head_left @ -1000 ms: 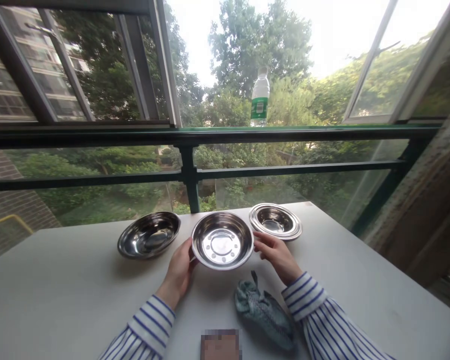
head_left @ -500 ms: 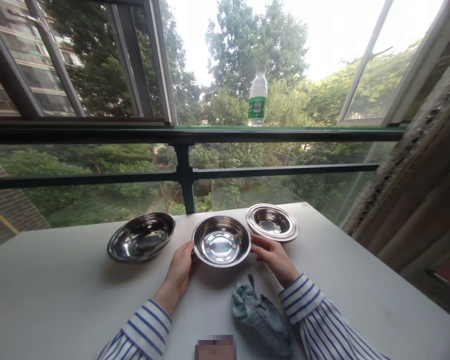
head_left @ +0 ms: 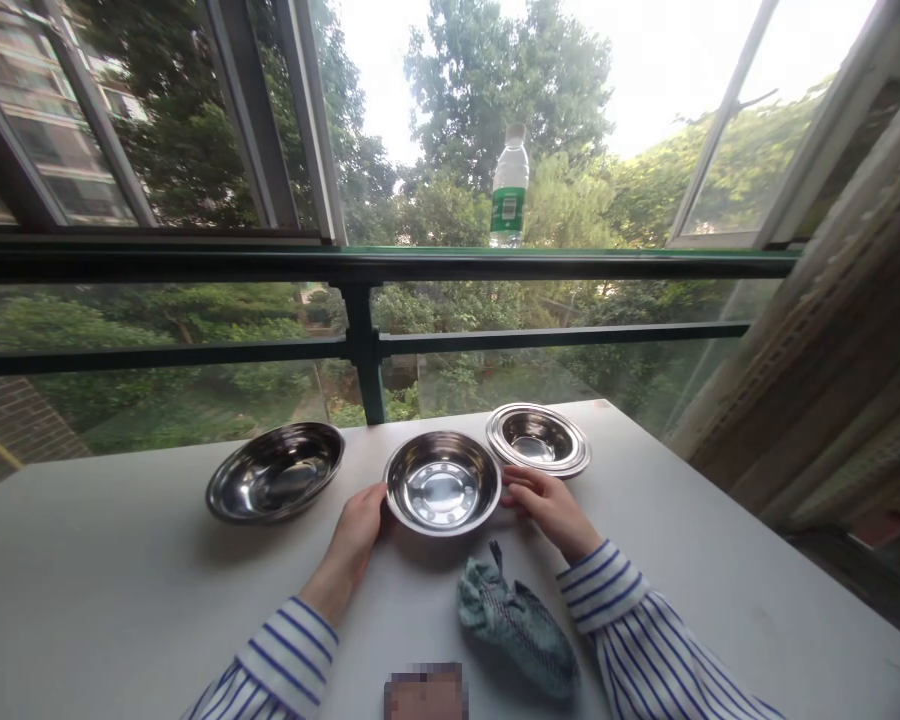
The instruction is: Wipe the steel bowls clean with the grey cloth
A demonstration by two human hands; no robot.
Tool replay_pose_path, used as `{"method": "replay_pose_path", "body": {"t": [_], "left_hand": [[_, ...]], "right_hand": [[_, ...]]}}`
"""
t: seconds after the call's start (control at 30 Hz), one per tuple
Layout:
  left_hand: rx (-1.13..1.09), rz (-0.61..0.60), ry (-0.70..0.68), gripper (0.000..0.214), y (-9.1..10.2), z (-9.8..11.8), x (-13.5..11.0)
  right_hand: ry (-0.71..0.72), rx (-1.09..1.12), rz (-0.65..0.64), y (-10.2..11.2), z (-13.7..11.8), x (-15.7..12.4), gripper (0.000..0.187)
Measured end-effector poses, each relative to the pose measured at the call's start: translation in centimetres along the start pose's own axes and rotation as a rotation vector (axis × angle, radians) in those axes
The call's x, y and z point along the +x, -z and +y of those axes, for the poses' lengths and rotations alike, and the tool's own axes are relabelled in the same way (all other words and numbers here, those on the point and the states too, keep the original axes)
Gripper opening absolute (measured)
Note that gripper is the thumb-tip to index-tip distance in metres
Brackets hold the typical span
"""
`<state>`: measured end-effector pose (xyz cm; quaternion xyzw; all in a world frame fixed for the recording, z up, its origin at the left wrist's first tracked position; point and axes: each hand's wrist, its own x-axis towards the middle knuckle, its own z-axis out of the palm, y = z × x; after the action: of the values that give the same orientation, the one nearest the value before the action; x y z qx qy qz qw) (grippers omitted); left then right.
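Note:
A steel bowl (head_left: 442, 484) with round dimples in its bottom sits in the middle of the white table (head_left: 105, 590). My left hand (head_left: 358, 526) grips its left rim and my right hand (head_left: 544, 502) grips its right rim, fingers curled on the edge. To the left lies a wider steel bowl (head_left: 275, 483). Behind my right hand is a ridged steel bowl (head_left: 538, 439). A crumpled grey-green cloth (head_left: 514, 623) lies on the table between my striped sleeves.
A green metal railing (head_left: 360, 265) with glass panels runs along the table's far edge. A plastic water bottle (head_left: 508, 200) stands on the rail. A brown curtain (head_left: 832, 380) hangs at the right. The table's right edge falls off near it.
The middle bowl was tilted up toward me a second ago and now sits lower and flatter on the table. Both hands stayed on its rim. My view shifted slightly right.

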<state>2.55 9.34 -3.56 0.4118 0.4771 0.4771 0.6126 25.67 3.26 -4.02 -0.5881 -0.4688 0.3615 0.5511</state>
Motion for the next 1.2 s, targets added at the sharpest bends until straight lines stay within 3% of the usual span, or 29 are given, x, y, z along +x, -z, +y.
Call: {"method": "replay_pose_path", "body": {"t": [0.13,0.27,0.33,0.43,0.57,0.83,1.0,1.2], "left_hand": [[0.025,0.053,-0.064,0.020,0.4,0.5,0.3],[0.071,0.222,-0.216,0.026,1.2,1.8,0.5],[0.115,0.234,-0.267,0.029,1.3,2.7,0.5],[0.186,0.173,-0.300,0.031,0.3,4.1,0.3],[0.273,-0.003,-0.280,0.028,-2.6,5.3,0.2],[0.532,-0.281,-0.340,0.025,-8.1,5.0,2.8],[0.850,-0.338,-0.425,0.025,-10.3,5.4,4.4],[1.248,-0.338,-0.419,0.027,-12.1,5.9,5.2]], "right_hand": [[0.025,-0.107,0.066,1.4,-0.7,-0.4,0.023],[0.080,-0.173,0.143,3.4,-2.4,-0.8,0.032],[0.094,-0.191,0.188,4.5,-3.2,-0.6,0.035],[0.108,-0.222,0.264,6.0,-4.0,0.3,0.036],[0.122,-0.290,0.357,7.9,-4.6,2.4,0.035],[0.065,-0.541,0.418,10.0,-3.8,5.8,0.026],[-0.017,-0.718,0.430,9.9,-3.3,6.4,0.023],[-0.176,-0.839,0.357,10.6,-2.5,6.3,0.022]]}}
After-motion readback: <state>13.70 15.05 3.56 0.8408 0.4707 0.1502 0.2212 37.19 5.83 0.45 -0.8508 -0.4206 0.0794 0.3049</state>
